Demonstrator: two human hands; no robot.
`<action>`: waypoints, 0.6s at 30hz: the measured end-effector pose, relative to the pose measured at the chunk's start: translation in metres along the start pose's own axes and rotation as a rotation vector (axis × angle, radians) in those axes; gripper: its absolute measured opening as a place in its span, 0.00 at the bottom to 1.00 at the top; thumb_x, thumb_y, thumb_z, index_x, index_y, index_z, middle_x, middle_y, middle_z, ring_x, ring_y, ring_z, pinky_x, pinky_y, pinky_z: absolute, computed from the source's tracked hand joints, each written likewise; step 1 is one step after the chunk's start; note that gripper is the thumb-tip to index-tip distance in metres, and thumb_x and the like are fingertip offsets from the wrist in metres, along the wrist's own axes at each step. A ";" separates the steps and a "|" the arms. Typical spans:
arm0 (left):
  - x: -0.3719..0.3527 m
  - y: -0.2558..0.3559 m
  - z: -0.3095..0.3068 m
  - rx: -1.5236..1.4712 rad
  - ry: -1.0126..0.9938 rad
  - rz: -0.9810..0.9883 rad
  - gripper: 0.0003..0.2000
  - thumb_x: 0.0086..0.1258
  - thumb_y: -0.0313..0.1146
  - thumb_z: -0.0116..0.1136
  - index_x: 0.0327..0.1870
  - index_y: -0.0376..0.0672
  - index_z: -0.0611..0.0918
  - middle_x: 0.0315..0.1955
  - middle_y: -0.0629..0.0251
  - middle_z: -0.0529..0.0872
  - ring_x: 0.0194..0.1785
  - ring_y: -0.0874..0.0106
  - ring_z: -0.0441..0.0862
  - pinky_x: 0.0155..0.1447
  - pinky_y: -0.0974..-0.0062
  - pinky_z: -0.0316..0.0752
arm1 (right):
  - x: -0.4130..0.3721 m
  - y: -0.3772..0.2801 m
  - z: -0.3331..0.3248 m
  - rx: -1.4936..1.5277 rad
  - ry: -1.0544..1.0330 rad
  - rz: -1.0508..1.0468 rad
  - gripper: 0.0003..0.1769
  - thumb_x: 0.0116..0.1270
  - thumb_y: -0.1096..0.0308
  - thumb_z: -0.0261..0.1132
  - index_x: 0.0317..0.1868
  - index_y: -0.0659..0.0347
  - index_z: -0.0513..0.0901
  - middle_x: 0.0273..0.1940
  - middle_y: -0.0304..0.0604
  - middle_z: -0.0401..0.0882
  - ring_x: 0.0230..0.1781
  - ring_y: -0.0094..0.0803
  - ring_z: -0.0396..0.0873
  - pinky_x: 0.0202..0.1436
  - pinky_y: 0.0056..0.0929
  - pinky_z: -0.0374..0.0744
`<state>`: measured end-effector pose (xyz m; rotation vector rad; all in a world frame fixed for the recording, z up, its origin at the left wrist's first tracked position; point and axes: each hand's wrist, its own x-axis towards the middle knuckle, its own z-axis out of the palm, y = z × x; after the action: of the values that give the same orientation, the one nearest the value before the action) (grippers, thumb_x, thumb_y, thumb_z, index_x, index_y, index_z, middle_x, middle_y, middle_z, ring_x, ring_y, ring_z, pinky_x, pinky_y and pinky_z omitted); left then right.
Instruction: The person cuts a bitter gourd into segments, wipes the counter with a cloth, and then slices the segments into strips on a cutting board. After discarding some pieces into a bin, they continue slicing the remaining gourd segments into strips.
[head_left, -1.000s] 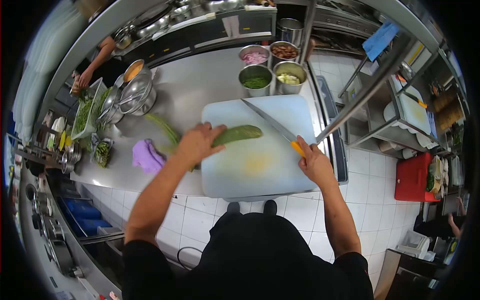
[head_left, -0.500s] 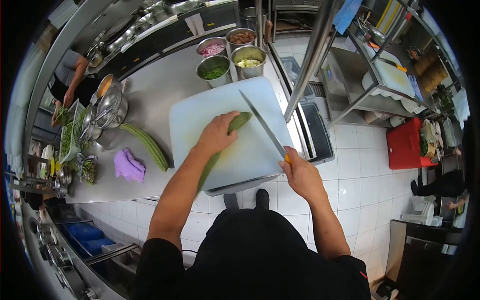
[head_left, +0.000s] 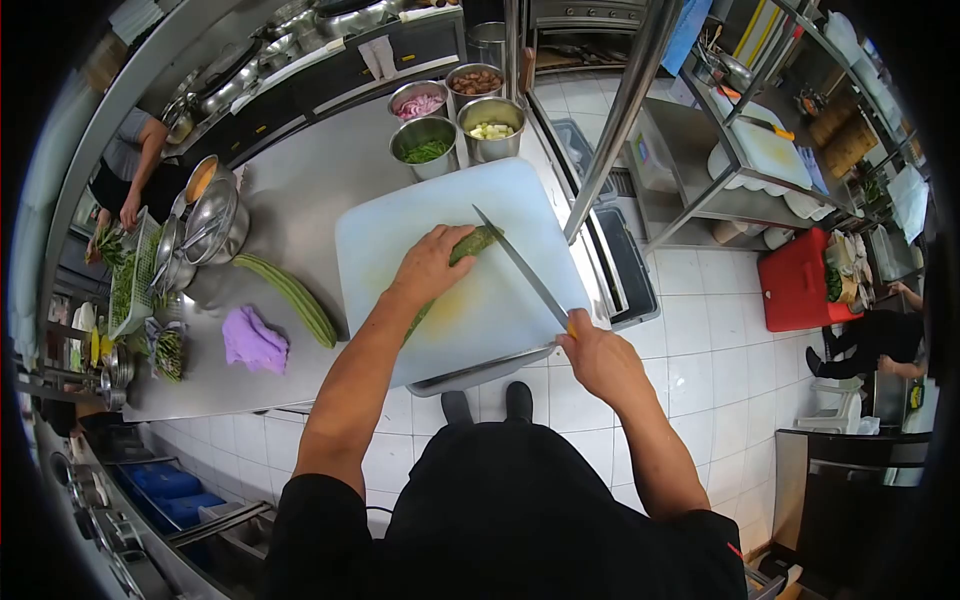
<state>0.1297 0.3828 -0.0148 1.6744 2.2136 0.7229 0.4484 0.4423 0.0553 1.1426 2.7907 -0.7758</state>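
My left hand (head_left: 431, 264) is closed over a long green ridge gourd (head_left: 471, 246) that lies on a pale cutting board (head_left: 520, 330). Part of the gourd is hidden under that hand and forearm. A kitchen knife (head_left: 530, 275) with an orange-yellow handle is gripped in my right hand (head_left: 603, 358). Its blade slants up and left across the far end of the gourd, the tip pointing away from me. To the left of the board, a second ridge gourd (head_left: 290, 298) rests whole on the steel table (head_left: 310, 180).
Metal pots of chopped greens (head_left: 424, 150), pale cubes (head_left: 491, 131), sliced onion and brown pieces stand behind the board. A purple cloth (head_left: 254, 338), steel bowls (head_left: 216, 222) and a green basket (head_left: 138, 275) are at left, where another person (head_left: 135, 165) handles greens. A steel post (head_left: 625, 120) rises at right.
The knife blade has come down and toward me, onto the gourd's far end. Less of the gourd shows below my left forearm. The person at left has moved a hand near the basket.
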 end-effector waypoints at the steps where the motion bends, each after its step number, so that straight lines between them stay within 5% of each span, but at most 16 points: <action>1: 0.000 0.001 -0.001 -0.003 -0.009 0.001 0.27 0.72 0.41 0.66 0.72 0.51 0.78 0.59 0.57 0.82 0.63 0.53 0.81 0.69 0.59 0.77 | 0.009 -0.001 0.005 -0.007 -0.006 -0.003 0.17 0.82 0.56 0.58 0.55 0.63 0.70 0.31 0.63 0.86 0.35 0.63 0.86 0.39 0.60 0.81; 9: 0.005 0.010 -0.028 -0.086 0.007 -0.100 0.33 0.70 0.39 0.69 0.77 0.50 0.73 0.58 0.50 0.86 0.59 0.55 0.86 0.66 0.60 0.79 | 0.069 -0.001 0.041 0.147 0.034 -0.014 0.20 0.82 0.55 0.58 0.59 0.64 0.70 0.36 0.68 0.87 0.41 0.67 0.86 0.46 0.60 0.81; 12: 0.006 -0.023 -0.092 -0.473 0.269 -0.127 0.37 0.71 0.39 0.73 0.79 0.43 0.68 0.51 0.59 0.86 0.53 0.69 0.85 0.58 0.66 0.84 | 0.056 0.014 0.026 0.268 -0.040 0.069 0.23 0.82 0.53 0.59 0.63 0.64 0.71 0.38 0.70 0.87 0.43 0.68 0.86 0.47 0.60 0.81; 14: -0.025 0.005 -0.146 -0.733 0.491 -0.082 0.37 0.71 0.38 0.75 0.77 0.41 0.69 0.46 0.62 0.85 0.51 0.69 0.85 0.53 0.68 0.87 | 0.042 0.020 0.022 0.300 -0.057 0.082 0.24 0.81 0.54 0.61 0.64 0.65 0.71 0.38 0.70 0.86 0.42 0.69 0.85 0.46 0.60 0.80; 18: -0.100 -0.027 -0.123 -0.700 0.691 -0.340 0.28 0.69 0.35 0.77 0.62 0.37 0.73 0.43 0.64 0.85 0.44 0.71 0.86 0.46 0.71 0.88 | 0.033 0.026 0.029 0.190 0.132 -0.033 0.23 0.81 0.56 0.62 0.66 0.63 0.73 0.36 0.65 0.87 0.33 0.66 0.85 0.38 0.55 0.82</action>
<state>0.0762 0.2549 0.0657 0.7378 2.1250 1.8950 0.4367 0.4663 0.0119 1.2208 2.9011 -1.0242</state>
